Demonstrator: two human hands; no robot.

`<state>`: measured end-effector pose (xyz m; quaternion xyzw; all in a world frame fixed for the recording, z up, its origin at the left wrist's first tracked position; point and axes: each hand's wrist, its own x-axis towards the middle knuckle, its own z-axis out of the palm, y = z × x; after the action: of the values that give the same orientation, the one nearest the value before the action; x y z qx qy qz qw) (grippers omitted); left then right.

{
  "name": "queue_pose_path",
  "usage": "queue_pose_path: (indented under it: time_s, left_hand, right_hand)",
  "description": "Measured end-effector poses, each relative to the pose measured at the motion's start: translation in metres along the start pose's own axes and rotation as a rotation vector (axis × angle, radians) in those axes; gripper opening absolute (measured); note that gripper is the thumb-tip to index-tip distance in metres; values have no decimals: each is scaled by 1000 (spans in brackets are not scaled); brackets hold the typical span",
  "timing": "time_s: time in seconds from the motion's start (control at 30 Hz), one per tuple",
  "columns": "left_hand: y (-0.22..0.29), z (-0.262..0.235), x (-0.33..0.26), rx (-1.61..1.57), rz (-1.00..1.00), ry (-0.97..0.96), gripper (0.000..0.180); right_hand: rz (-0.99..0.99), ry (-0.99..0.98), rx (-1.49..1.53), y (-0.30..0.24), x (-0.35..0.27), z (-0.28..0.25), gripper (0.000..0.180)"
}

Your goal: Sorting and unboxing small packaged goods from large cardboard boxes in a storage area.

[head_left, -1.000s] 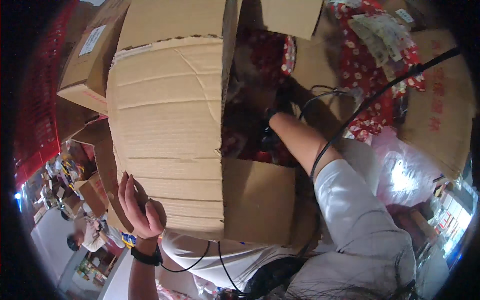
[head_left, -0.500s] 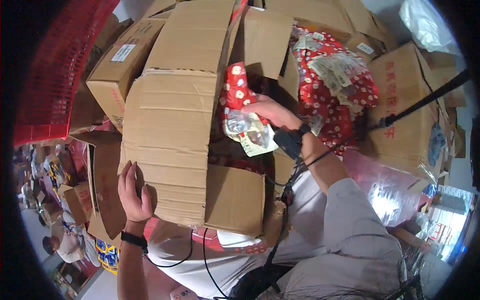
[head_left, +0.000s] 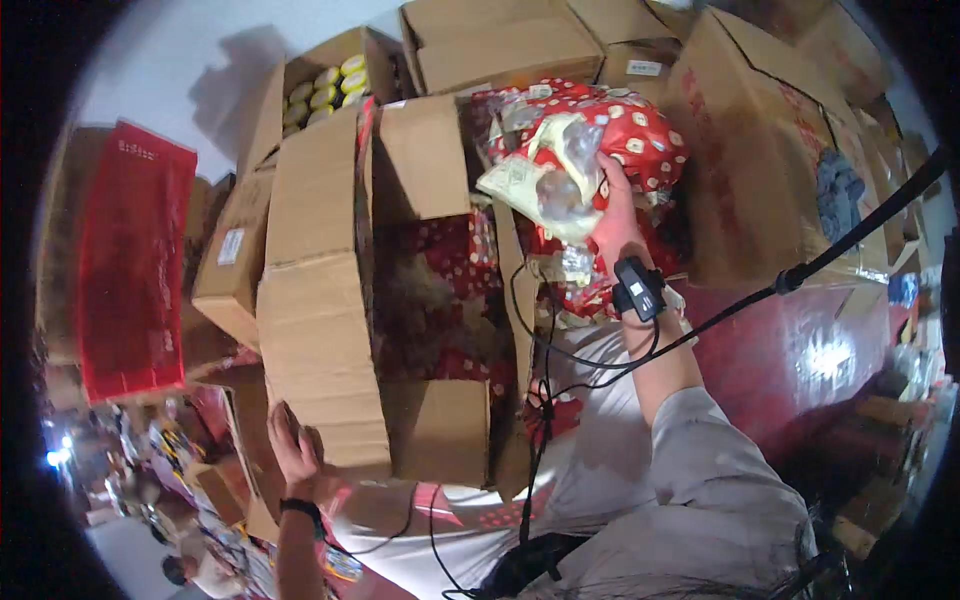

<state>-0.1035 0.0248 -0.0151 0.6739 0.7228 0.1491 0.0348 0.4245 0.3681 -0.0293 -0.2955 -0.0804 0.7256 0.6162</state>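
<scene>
Gripped in the right hand (head_left: 612, 215), a clear-wrapped packet (head_left: 545, 185) sits at 12 o'clock above the open cardboard box (head_left: 400, 330), apparently lifted clear of it. Left hand (head_left: 293, 455), at 7 o'clock, grasps the box flap, seemingly steadying it. Inside lie red patterned packages (head_left: 440, 280).

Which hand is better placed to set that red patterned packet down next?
Right. The right hand already grips the red patterned packet above the open cardboard box. The left hand is holding the box's near corner.
</scene>
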Motion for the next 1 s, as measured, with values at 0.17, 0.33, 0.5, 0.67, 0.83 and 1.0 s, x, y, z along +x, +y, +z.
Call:
queue_pose_path:
  time_s: [0.17, 0.33, 0.5, 0.67, 0.83, 1.0]
  left_hand:
    - [5, -3, 3, -15, -53, -49, 65]
    - [4, -5, -2, -23, -128, -90, 66]
    - [-7, -3, -6, -60, -72, -63, 57]
    - [1, -5, -5, -47, -114, -47, 59]
    - [8, -6, -1, -36, -98, -19, 61]
    - [8, -5, 1, -30, -85, -10, 63]
  right_hand:
    - [-92, -63, 300, -8, 36, -31, 57]
    - [-37, -45, 56, 0, 42, -36, 40]
    - [-24, -12, 104, 5, 46, -37, 44]
    - [80, 156, -73, 36, 39, -26, 51]
    - [290, -195, -406, 95, 28, 0, 37]
    - [416, -296, -516, 174, 6, 7, 29]
